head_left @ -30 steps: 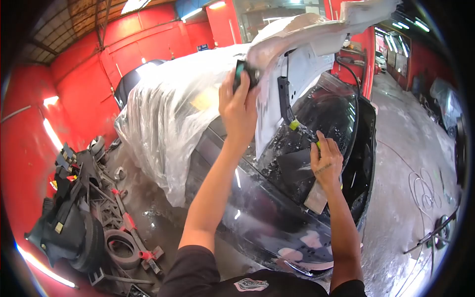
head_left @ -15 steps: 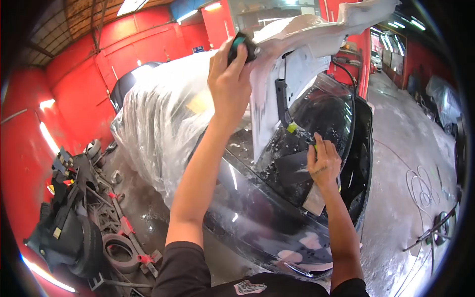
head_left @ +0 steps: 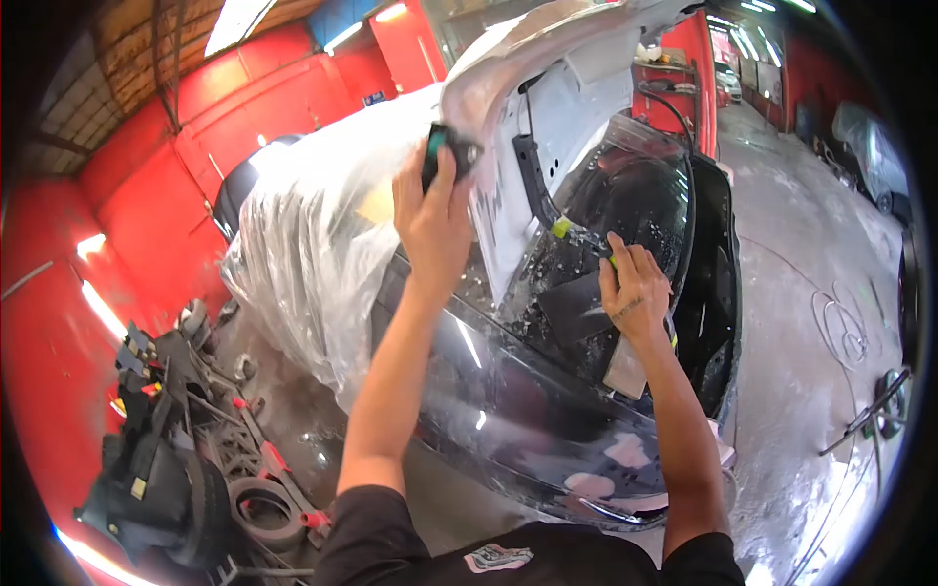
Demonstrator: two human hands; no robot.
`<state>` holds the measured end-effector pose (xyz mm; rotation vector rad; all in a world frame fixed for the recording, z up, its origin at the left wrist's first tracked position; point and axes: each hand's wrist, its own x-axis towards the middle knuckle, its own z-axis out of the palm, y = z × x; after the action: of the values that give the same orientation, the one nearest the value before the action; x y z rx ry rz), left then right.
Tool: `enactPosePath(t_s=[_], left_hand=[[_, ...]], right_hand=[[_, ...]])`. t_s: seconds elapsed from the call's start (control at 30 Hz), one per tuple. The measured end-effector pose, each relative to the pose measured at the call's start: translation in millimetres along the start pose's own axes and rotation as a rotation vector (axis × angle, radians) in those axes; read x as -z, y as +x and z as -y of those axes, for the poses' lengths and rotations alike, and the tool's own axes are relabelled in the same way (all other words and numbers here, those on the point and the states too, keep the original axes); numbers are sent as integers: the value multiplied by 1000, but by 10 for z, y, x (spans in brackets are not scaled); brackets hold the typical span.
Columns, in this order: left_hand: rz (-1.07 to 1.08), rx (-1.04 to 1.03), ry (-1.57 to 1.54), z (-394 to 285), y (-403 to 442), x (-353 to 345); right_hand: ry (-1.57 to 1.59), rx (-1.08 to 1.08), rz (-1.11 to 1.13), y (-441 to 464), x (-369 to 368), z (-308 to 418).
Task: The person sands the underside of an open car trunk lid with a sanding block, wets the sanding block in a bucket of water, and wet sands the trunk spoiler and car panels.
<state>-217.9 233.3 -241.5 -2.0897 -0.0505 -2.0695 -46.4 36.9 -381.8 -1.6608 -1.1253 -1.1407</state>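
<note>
My left hand (head_left: 430, 230) is raised, its fingers closed around a dark block with a teal side (head_left: 445, 156). The block is blurred and meets the edge of a raised white-and-grey car panel (head_left: 489, 220). Lower and to the right, my right hand (head_left: 637, 293) closes its fingers on a slim dark tool with a lime-yellow end (head_left: 560, 228); its exact kind is unclear. That hand is over a wet black body part (head_left: 625, 195) scattered with white specks. Beneath it lie a dark flat sheet (head_left: 576, 308) and a tan block (head_left: 625, 369).
Clear plastic sheeting (head_left: 303, 254) drapes the car on the left. A dark bumper (head_left: 518, 410) with pinkish patches curves before me. A tyre (head_left: 266, 513) and piled parts stand at lower left. A coiled hose (head_left: 840, 322) lies on the right floor.
My left hand has moved down along the panel edge with the block. My right hand stays on the tool at about the same place, while the whole view has shifted slightly.
</note>
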Motion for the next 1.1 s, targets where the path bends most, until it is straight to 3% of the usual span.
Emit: enactPosePath(t_s=[0.23, 0.33, 0.53, 0.67, 0.87, 1.0, 1.1], left_hand=[[-51, -41, -93, 90, 642, -138], [46, 57, -75, 61, 84, -8], [-54, 30, -172, 83, 692, -168], [2, 50, -121, 103, 170, -88], [-64, -5, -160, 86, 682, -204], [-74, 12, -160, 239, 221, -137], [-55, -44, -165, 159, 412, -153]], right_hand=[[-17, -20, -18, 36, -15, 42], [-6, -9, -34, 21, -20, 15], [-2, -26, -21, 12, -53, 22], [14, -10, -28, 15, -37, 18], [-16, -11, -20, 59, -38, 45], [17, 6, -30, 31, -19, 12], [-36, -11, -40, 35, -39, 44]])
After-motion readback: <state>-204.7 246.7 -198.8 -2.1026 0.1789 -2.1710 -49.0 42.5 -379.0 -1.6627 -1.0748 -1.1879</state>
